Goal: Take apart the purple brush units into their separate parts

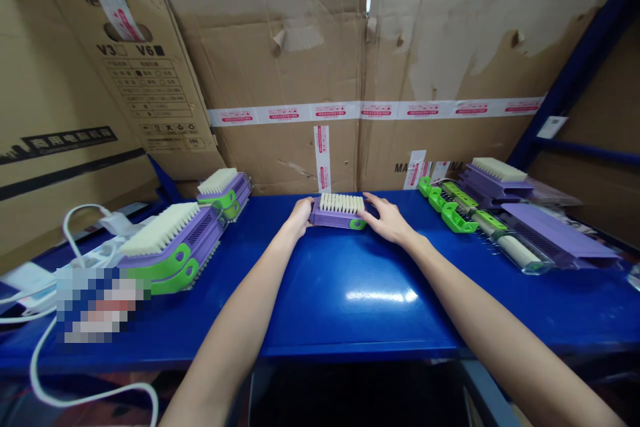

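Observation:
A purple brush (336,219) with cream bristles facing up and a green end piece at its right lies at the far middle of the blue table. My left hand (301,215) is closed around its left end, with some fingertips hidden behind it. At the right end, my right hand (389,220) has its fingers stretched and apart. Its thumb touches the brush beside the green piece, and the index finger reaches toward the back corner of the bristles.
Stacked purple-and-green brushes (167,247) stand at left, with another stack (225,195) behind. White cables and a power strip (95,257) lie beside them. At right are green parts (457,219), clear-cased bristle strips (520,252) and purple housings (560,233). Cardboard (285,67) walls the back.

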Demonstrator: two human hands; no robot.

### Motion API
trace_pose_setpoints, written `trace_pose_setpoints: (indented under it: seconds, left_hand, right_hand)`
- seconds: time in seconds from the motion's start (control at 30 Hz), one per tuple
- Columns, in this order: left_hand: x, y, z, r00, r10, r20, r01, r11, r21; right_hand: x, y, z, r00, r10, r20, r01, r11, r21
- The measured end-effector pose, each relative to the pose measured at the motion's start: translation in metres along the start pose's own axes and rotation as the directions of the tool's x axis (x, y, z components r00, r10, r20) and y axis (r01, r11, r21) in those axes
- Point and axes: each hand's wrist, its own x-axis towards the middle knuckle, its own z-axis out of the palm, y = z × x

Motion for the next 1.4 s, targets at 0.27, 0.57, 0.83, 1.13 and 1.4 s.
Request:
trace_pose_setpoints:
  seconds: [0.27, 0.57, 0.83, 1.13, 1.4]
  left_hand:
    - [-0.001, -0.003, -0.004, 0.949, 0.281, -0.141, -0.226, 0.923, 0.312]
    - [-0.007, -0.002, 0.0, 0.906, 0.414, -0.087, -0.272, 0.728, 0.629]
    - [-0.039, 0.0, 0.019, 0.519, 0.759, 0.393, -0.606, 0.002, 0.796]
    - [-0.038, 0.001, 0.021, 0.498, 0.661, 0.561, -0.701, -0.074, 0.71]
    - [-0.036, 0.008, 0.014, 0.609, 0.618, 0.498, -0.559, -0.111, 0.822]
  right_hand:
    - [-0.003, -0.007, 0.003, 0.999, -0.013, 0.046, 0.012, 1.0, 0.015]
    - [-0.001, -0.005, 0.008, 0.998, -0.014, 0.068, 0.007, 0.996, 0.09]
    - [-0.006, -0.018, 0.011, 0.998, -0.04, 0.05, 0.041, 0.999, -0.011]
    - [-0.004, -0.016, 0.017, 0.994, -0.1, 0.041, 0.093, 0.986, 0.14]
    - [-0.007, -0.035, 0.016, 0.99, -0.139, 0.001, 0.139, 0.989, 0.041]
